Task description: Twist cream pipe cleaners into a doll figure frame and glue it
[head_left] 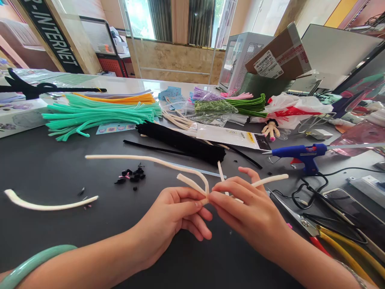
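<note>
"So, what's happening?"

"Left hand and right hand are both pinching cream pipe cleaners closed, near-centre on the dark table; blue glue gun is lying right."

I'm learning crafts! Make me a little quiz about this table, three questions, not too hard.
1. True or false: a green bangle is on the person's left arm.
2. What colour is the bundle of pipe cleaners just beyond the hands? A teal, B black, C orange.
3. Fill in the blank: the left hand and right hand pinch bent ____ pipe cleaners.

Key: 1 true; 2 B; 3 cream.
</note>
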Available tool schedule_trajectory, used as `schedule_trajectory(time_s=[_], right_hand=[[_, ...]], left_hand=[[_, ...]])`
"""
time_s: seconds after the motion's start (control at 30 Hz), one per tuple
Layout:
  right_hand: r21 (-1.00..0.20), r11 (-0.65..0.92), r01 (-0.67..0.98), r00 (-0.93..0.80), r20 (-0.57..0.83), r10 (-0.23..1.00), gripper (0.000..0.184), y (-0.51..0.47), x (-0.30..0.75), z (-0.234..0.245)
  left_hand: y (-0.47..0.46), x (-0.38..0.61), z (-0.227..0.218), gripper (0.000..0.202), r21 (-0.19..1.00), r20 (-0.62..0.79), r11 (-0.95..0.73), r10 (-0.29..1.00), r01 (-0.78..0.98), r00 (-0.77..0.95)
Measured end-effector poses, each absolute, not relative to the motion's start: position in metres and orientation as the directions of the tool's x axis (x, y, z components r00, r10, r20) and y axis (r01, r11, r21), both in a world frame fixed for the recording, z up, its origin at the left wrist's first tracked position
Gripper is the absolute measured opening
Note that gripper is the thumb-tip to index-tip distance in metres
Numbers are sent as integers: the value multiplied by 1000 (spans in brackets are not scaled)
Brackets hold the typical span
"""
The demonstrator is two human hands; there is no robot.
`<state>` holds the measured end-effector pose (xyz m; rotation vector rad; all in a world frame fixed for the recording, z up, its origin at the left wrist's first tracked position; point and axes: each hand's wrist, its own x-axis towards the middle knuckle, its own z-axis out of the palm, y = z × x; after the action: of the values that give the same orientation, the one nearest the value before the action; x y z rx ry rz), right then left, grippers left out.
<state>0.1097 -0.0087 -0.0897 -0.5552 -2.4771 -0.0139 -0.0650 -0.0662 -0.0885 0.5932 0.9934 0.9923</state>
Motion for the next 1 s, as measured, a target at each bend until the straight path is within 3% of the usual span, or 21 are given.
schedule_trajectory(time_s=[0.23,0.63,1.0], right_hand=[[-202,903,379,-706,567,423,16,-10,108,-92],[-472,841,266,-634,571,521,18,-7,101,-96],[-421,846,326,-616,585,528,14,-7,103,-94]], left_hand=[[-66,-66,-87,7,795,-402,442,897,-415,187],[-67,-65,-88,6,799,-379,421,907,-429,185],[-64,-66,-88,6,790,-381,424,905,-442,188]])
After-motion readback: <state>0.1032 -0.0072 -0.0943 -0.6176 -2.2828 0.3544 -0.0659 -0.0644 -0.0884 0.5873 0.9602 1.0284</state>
